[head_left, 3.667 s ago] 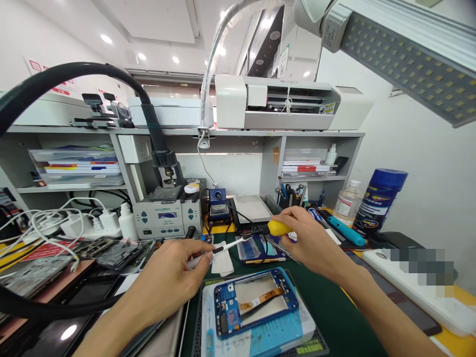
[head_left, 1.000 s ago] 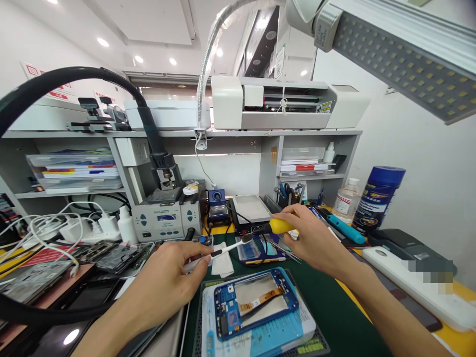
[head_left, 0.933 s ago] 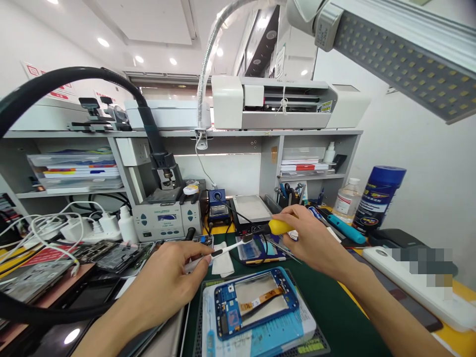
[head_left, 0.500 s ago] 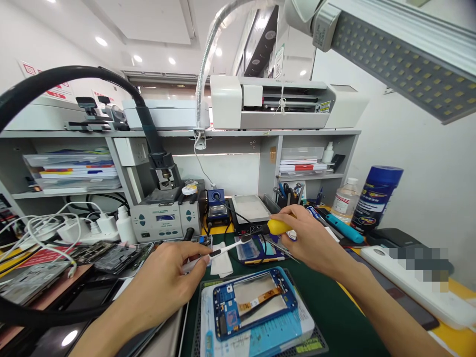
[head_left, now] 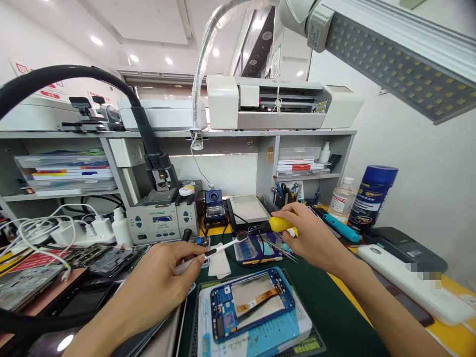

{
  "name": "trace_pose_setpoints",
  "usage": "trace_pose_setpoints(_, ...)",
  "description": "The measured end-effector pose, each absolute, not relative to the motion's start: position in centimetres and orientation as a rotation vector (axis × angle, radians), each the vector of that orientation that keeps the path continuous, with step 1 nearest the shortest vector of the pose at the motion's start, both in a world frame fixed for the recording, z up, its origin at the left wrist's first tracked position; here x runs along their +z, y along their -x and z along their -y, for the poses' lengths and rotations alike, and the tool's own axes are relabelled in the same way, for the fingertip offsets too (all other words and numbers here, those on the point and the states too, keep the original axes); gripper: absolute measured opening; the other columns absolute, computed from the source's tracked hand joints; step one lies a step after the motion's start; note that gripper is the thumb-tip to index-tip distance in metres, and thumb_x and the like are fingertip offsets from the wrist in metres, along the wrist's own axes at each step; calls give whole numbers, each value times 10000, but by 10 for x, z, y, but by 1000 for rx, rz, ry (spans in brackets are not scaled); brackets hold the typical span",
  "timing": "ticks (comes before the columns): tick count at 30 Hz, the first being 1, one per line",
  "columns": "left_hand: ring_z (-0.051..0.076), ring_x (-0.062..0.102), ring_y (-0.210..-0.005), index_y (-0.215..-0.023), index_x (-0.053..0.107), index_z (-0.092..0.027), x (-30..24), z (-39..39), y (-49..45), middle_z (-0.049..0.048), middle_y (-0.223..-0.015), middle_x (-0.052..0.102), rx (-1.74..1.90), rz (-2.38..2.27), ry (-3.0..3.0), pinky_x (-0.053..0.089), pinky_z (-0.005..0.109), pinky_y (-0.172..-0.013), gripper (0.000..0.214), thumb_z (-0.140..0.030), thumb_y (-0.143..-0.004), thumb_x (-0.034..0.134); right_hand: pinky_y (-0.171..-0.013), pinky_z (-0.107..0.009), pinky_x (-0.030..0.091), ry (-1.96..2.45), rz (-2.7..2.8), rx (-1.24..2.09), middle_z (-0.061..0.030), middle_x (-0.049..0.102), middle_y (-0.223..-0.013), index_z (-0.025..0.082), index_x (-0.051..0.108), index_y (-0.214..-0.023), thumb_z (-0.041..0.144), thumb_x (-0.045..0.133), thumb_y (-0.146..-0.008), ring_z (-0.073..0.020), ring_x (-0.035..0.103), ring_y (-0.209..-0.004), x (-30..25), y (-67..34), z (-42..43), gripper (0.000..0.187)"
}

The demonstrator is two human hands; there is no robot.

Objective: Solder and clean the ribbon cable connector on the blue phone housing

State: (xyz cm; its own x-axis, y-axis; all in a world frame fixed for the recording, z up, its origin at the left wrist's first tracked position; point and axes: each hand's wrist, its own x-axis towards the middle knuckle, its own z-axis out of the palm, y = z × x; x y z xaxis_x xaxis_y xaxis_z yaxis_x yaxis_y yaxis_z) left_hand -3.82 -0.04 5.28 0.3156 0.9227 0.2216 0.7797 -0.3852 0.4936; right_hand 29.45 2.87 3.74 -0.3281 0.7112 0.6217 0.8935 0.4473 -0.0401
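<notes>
My left hand (head_left: 159, 277) is closed around the handle of a white toothbrush (head_left: 225, 246), whose dark bristled head points to the right. In my right hand (head_left: 307, 240) is a soldering iron (head_left: 279, 224) with a yellow grip, pinched between thumb and fingers. Its metal tip points left and is at the brush head; whether the two touch I cannot tell. Below both hands lies a blue phone frame (head_left: 222, 308) with an orange flex cable (head_left: 256, 302) across its opening. A white and light-blue box (head_left: 267, 342) supports the frame.
Behind my hands stand a grey rework station (head_left: 159, 220) and a blue soldering station (head_left: 214, 206). Phone parts (head_left: 111, 263) and cables crowd the left. A spray can (head_left: 372, 198), a clear bottle (head_left: 342, 198) and a white device (head_left: 412, 282) occupy the right. A lamp (head_left: 401, 64) hangs overhead.
The whole view has shifted slightly. The soldering iron's collar is a little farther from the toothbrush head. Both hands keep their holds, and the phone frame stays on the box.
</notes>
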Motion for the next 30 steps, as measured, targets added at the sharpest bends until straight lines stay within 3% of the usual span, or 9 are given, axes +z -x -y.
trace_pose_setpoints(11,229,740,-911,-1068,800,-262,55,2,32,-19,-1056,809,655,-1502,-2309,509,293,-794,379,-420,-972,469,-890,-443,571,1312,2170,-366,-73,630,-1242,208,635,-1227,224,670,-976,-243,638,-1069,36,-289,-25,253)
trace_pose_setpoints(21,245,741,-957,-1095,800,-242,54,1,30,10,-1097,806,645,-1505,-2324,506,304,-829,397,-412,-970,465,-891,-439,564,1306,2196,-358,-68,619,-1227,208,633,-1208,183,666,-964,-242,624,-1067,36,-283,-24,247)
trace_pose_setpoints(30,226,740,-905,-1072,797,-268,54,1,34,-25,-1067,809,664,-1503,-2291,522,295,-792,385,-445,-968,472,-888,-439,570,1310,2173,-387,-70,637,-1223,207,643,-1202,229,663,-982,-238,639,-1057,36,-287,-24,223)
